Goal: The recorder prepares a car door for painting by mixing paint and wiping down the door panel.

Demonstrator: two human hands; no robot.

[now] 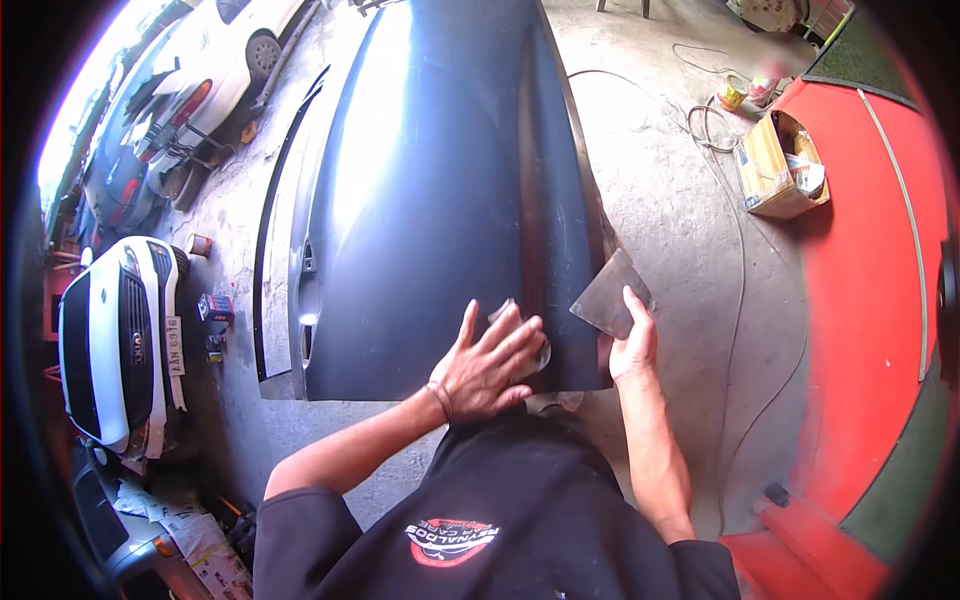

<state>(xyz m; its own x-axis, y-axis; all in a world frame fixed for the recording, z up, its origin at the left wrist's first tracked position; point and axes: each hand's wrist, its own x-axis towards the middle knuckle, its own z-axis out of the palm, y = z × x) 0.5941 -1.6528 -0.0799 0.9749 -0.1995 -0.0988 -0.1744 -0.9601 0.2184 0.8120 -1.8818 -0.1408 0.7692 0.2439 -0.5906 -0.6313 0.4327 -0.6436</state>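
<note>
A dark blue-grey car door panel (450, 200) lies in front of me, its handle recess along the left side. On its near end my left hand (490, 360) lies flat with fingers spread, over a pale, crumpled-looking piece (541, 357) that shows past its edges. What that piece is made of I cannot tell. My right hand (635, 345), thumb on top, grips a thin, dark grey square sheet (607, 295) by its near corner, just over the panel's right edge.
A long narrow trim strip (272, 230) runs along the panel's left. A white car bumper (125, 340) and small boxes (215, 308) stand farther left on the concrete floor. At right, a cardboard box (770, 170) sits by a red surface (870, 240); a thin hose (738, 300) crosses the floor.
</note>
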